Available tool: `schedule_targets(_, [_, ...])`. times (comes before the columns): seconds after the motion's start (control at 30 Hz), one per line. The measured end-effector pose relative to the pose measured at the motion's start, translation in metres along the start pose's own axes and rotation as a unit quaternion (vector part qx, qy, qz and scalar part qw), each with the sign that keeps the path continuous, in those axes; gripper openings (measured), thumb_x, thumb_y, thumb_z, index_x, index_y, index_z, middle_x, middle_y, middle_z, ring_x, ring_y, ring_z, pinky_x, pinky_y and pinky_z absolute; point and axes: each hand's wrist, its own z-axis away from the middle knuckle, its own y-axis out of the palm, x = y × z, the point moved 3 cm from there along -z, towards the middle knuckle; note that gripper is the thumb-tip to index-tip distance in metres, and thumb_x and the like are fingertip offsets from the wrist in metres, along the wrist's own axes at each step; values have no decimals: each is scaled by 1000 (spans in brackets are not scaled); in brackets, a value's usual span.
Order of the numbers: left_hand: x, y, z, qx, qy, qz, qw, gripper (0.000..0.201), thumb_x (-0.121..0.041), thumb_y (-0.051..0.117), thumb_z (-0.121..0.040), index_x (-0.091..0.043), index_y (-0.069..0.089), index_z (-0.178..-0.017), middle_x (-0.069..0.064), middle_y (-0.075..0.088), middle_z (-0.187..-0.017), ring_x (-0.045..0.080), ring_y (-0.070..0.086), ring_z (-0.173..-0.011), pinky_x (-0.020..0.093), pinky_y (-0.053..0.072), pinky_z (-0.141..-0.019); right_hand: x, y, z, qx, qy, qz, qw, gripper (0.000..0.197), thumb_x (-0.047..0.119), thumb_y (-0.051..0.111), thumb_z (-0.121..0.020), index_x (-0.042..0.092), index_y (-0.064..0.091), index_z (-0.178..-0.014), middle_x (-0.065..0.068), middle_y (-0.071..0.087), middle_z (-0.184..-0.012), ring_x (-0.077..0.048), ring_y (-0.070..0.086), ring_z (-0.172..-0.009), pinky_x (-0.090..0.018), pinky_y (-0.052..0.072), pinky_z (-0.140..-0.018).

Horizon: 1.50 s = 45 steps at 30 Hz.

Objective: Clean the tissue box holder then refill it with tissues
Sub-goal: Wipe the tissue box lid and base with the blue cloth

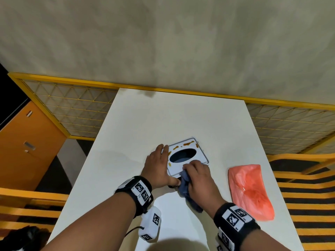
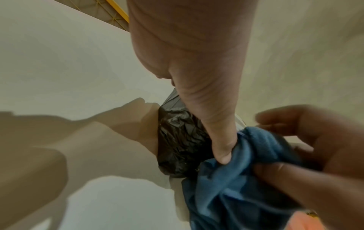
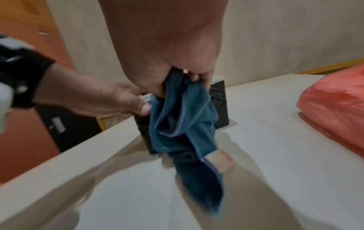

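Observation:
The tissue box holder (image 1: pixel 200 154) stands on the white table (image 1: pixel 163 115). It has a white lid with an oval opening, brown stains along its far and left edges, and black sides (image 2: pixel 177 140). My left hand (image 1: pixel 157 165) clasps its left near corner, fingers along the left side and thumb (image 2: pixel 220 147) on the near side. My right hand (image 1: pixel 198 176) grips a bunched blue cloth (image 1: pixel 184 187) and presses it on the lid's near right part. The cloth's tail (image 3: pixel 197 179) hangs down to the table. A pink tissue pack (image 1: pixel 250 189) lies to the right.
A yellow-framed mesh panel (image 1: pixel 72 109) runs behind the table against a beige wall. An orange cabinet (image 1: pixel 27 142) stands to the left. Orange slatted seats (image 1: pixel 308 187) flank the table. The pink pack (image 3: pixel 334 101) lies close to my right wrist.

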Motion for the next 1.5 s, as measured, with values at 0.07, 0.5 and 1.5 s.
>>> schedule_targets(0.07, [0,0,1,5,-4,-3,1000,139,-68,80,-58,-13,3,-160,11,1,-166,30,14,-152,44,21,-122,-9,-8,-11,-24,23,-56,998,17,3,48,-70,14,52,-82,4,51,-81,-15,48,-75,-38,46,-59])
schedule_targets(0.5, [-1,-1,1,-6,-1,1,1000,132,-67,72,-57,-10,9,-159,14,8,-165,33,22,-149,43,25,-120,-3,-2,-16,-4,8,127,992,13,24,70,-70,27,67,-83,0,56,-85,-26,56,-74,-30,37,-51])
schedule_targets(1.5, [2,-41,12,222,235,-303,896,112,-38,73,-85,-25,-9,-160,2,-19,-168,32,-10,-155,58,13,-122,-16,-27,76,-2,28,-239,971,42,-11,56,-81,29,60,-95,15,59,-97,-2,57,-97,-10,40,-81])
